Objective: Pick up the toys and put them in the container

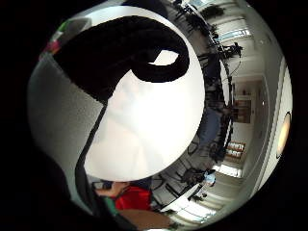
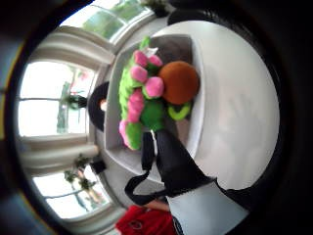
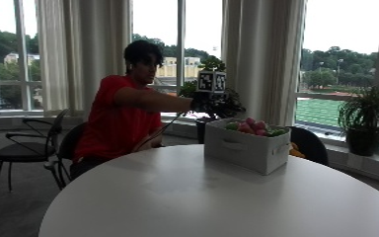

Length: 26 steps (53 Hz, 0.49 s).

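Daylight pours through the windows behind the counter, backlighting the person into dimness. The countertop carries pale glare, and both palm views bend strongly at their rims.

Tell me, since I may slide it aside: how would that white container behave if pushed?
The container looks like soft fabric, so its walls may flex. Sitting flat on the smooth table, it would probably slide rather than tip. The plush toys inside likely add little weight.
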Tool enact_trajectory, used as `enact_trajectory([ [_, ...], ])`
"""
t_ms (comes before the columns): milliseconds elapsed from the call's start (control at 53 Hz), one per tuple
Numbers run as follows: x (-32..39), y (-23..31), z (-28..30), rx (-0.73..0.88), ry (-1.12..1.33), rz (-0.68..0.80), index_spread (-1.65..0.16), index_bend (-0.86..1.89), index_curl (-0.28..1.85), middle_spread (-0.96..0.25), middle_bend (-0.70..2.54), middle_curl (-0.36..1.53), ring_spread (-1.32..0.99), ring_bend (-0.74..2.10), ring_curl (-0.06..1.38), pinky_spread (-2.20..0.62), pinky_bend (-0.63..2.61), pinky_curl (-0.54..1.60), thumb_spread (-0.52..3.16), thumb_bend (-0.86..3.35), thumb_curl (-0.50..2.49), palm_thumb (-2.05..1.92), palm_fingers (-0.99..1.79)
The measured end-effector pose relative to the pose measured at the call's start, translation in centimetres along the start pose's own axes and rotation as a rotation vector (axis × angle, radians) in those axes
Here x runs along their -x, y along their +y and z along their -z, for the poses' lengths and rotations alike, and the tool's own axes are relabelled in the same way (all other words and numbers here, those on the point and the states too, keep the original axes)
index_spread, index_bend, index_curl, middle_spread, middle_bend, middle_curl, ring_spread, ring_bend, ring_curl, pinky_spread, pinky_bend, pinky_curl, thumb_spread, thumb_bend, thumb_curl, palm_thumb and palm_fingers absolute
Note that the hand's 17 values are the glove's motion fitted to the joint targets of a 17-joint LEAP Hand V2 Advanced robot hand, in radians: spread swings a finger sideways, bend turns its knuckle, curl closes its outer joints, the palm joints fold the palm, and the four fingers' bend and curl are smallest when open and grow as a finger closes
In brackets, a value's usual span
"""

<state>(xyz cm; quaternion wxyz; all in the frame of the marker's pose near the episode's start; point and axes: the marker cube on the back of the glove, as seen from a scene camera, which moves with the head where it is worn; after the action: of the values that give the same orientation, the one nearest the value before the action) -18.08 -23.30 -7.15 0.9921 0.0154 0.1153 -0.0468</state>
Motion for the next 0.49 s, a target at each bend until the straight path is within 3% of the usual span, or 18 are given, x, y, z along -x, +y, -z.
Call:
enact_trajectory([
  [340, -8.7, 4.7, -9.3, 0.073, -0.055, -0.107, -0.38, 0.12, 0.28, -0.08, 0.12, 0.3, 0.0, 0.33, 0.33, 0.1, 1.23, 0.3, 1.16, -0.04, 0.39, -0.02, -0.2],
  [491, -9.3, 5.1, -10.1, 0.071, -0.052, -0.099, -0.38, 0.13, 0.27, -0.08, 0.12, 0.27, 0.01, 0.32, 0.33, 0.11, 1.19, 0.3, 1.15, -0.04, 0.36, -0.03, -0.18],
])
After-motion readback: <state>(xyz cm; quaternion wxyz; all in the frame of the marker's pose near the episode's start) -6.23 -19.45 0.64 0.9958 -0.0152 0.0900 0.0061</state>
